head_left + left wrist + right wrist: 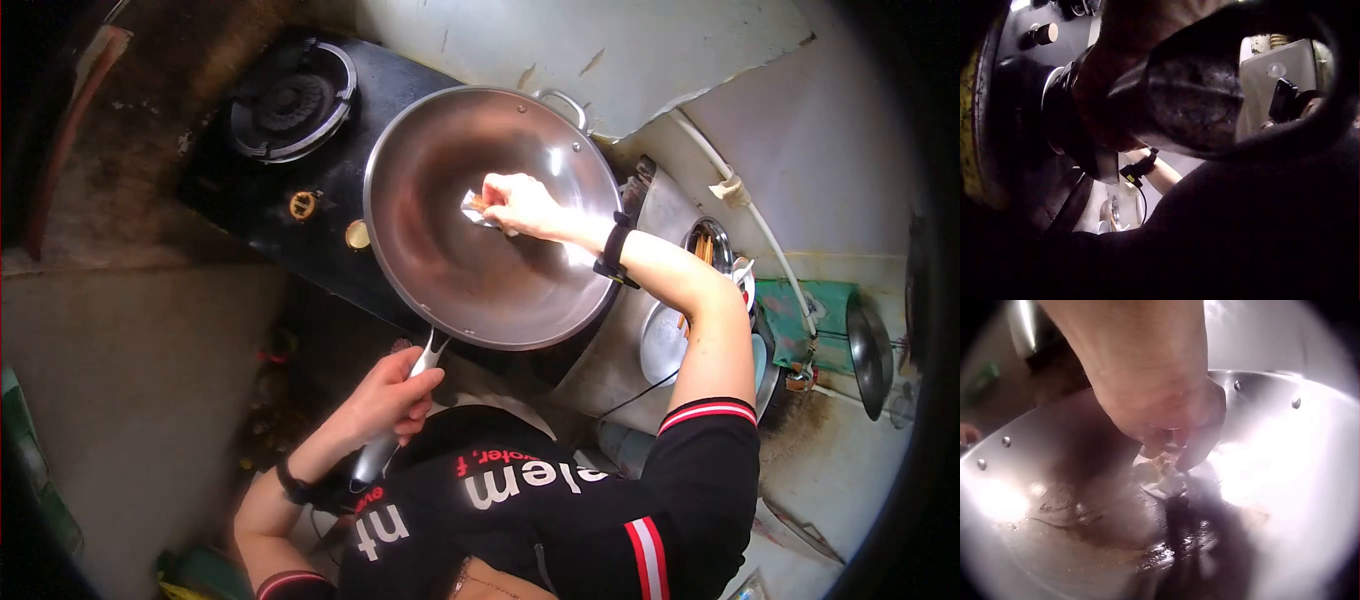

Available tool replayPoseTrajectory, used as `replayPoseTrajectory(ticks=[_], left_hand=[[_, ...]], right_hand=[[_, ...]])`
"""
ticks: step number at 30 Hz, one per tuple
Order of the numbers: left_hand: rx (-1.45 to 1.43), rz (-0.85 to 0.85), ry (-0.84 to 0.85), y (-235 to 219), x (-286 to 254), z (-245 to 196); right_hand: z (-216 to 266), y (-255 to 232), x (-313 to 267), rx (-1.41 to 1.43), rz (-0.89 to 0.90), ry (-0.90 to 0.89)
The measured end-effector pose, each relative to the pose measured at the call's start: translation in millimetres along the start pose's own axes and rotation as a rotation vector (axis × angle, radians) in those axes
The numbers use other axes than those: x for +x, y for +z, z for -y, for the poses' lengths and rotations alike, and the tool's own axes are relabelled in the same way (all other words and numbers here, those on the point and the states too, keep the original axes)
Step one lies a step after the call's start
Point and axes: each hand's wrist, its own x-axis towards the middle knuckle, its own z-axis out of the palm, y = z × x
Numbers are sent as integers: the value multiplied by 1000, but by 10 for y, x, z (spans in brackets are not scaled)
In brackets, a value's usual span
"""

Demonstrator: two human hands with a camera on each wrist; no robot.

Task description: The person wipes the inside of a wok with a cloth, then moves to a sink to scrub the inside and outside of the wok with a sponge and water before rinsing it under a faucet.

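A large steel wok [450,270] sits tilted over the right side of a black stove. The left hand [393,398] grips its long handle [375,458] below the rim. Inside the wok, the right hand [522,205] pinches a crumpled whitish wad [470,207] near the middle of the bowl. In the right wrist view the fingers of the right hand [1160,394] hold the wad [1163,481] against or just above the wok's wet, brown-smeared surface [1104,519]; contact cannot be told. The left wrist view is dark, with the handle's end [1191,94] close to the camera.
The stove [300,215] has a bare burner [293,102] at the upper left. Right of the wok stand a metal bowl [662,345] and a container with chopsticks [706,245]. A ladle [868,358] hangs by the right wall, near a white pipe [770,230].
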Motion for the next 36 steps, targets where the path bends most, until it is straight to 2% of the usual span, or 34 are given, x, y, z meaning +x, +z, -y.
replayPoseTrajectory(ticks=[1, 3, 4, 5, 7, 9, 11, 13, 15, 17, 20, 22, 23, 25, 27, 29, 31, 33, 35, 36], left_hand=[[7, -7, -4, 8, -13, -14], [6, -15, -6, 9, -13, -17], [-13, 1, -3, 2, -5, 0], [-27, 17, -1, -9, 1, 1], [-3, 9, -6, -6, -4, -4], [13, 3, -9, -13, 5, -5], [33, -3, -12, -21, 5, -3], [18, 2, -14, -28, 11, 12], [8, 9, -3, -29, 30, 23], [-4, 13, -3, -39, 37, 32], [-53, 48, -1, -65, 55, 68], [-29, 41, 10, -79, 50, 46], [-8, 36, 12, -76, 42, 42], [-11, 40, 8, -72, 38, 41], [-13, 39, -2, -72, 38, 11], [7, 32, -18, -58, 28, 0], [14, 34, -17, -60, 33, -6], [20, 36, -13, -64, 35, -9], [-8, 36, -16, -75, 43, 16], [-5, 38, -11, -81, 49, 23]], right_hand=[[-1, -13, -8, 46, -8, -1], [37, -187, -17, -98, -296, 49], [74, -358, -31, -198, -336, 79], [-34, -484, 20, -283, -291, 83], [-522, -456, 197, -654, -433, -153], [-601, -252, 428, -665, -457, -169], [-94, -41, 440, -506, -297, -204], [161, 310, 428, -423, -217, -411], [524, 544, 172, -251, -86, -615], [732, 614, -228, -59, 52, -590], [557, 328, -511, 68, 464, -524], [126, 114, -306, -352, 78, -596], [6, -94, -122, -397, -162, -530], [-134, -379, 263, -87, -426, -64], [-309, -380, 716, 290, -571, 3], [134, -78, 805, 260, -720, -264], [439, 353, 940, 86, -812, -521], [861, 545, 575, 253, -506, -633], [946, 593, 81, 343, -216, -784], [899, 541, -169, 305, -13, -772]])
